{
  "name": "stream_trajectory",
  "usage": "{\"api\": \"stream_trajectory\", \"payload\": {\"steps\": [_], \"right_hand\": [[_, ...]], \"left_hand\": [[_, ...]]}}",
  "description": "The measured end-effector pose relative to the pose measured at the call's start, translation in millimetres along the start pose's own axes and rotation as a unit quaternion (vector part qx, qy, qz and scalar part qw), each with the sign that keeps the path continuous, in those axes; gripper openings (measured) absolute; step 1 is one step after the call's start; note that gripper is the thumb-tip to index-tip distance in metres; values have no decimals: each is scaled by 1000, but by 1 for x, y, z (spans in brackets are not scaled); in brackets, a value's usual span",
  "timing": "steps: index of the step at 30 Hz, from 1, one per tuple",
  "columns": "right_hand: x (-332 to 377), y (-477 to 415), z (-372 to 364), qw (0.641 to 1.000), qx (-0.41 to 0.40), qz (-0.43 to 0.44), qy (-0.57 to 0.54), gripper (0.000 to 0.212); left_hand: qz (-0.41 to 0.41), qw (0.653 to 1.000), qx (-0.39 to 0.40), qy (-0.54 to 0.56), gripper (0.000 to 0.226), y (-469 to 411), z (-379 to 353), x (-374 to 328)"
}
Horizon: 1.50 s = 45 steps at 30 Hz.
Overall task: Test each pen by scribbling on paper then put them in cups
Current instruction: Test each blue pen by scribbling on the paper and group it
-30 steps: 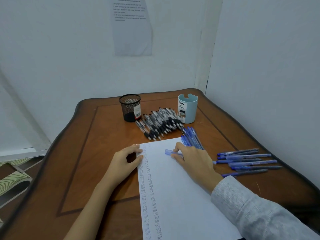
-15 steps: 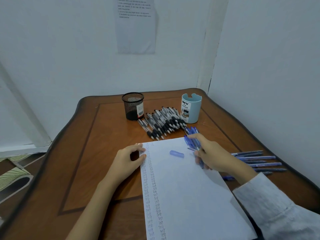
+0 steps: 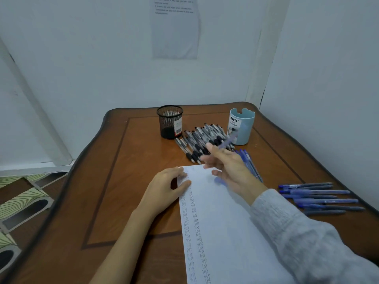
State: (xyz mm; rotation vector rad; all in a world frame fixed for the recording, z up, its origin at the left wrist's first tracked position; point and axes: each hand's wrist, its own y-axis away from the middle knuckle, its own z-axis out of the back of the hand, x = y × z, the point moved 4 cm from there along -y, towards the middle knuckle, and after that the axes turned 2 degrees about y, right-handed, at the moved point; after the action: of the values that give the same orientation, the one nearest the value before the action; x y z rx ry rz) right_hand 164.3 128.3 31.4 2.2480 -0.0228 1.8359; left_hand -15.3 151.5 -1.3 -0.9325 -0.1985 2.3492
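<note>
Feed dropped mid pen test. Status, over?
Left hand rests on the paper, top-left corner. Right hand grips blue pen, raised, blurred. Loose blue cap on the paper beneath that hand. Black pens piled between mesh cup and blue cup.

Right hand, blurred, holds a blue pen above the paper; left hand presses the paper's left edge.

table left: free | black pens: heaped between mesh cup, blue cup
</note>
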Motion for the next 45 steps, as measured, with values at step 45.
{"api": "stream_trajectory", "payload": {"steps": [45], "right_hand": [[-29,-58,-19,947,-120,211,211,44]], "left_hand": [[11,1000,-9,11,27,-3,-4,10]]}}
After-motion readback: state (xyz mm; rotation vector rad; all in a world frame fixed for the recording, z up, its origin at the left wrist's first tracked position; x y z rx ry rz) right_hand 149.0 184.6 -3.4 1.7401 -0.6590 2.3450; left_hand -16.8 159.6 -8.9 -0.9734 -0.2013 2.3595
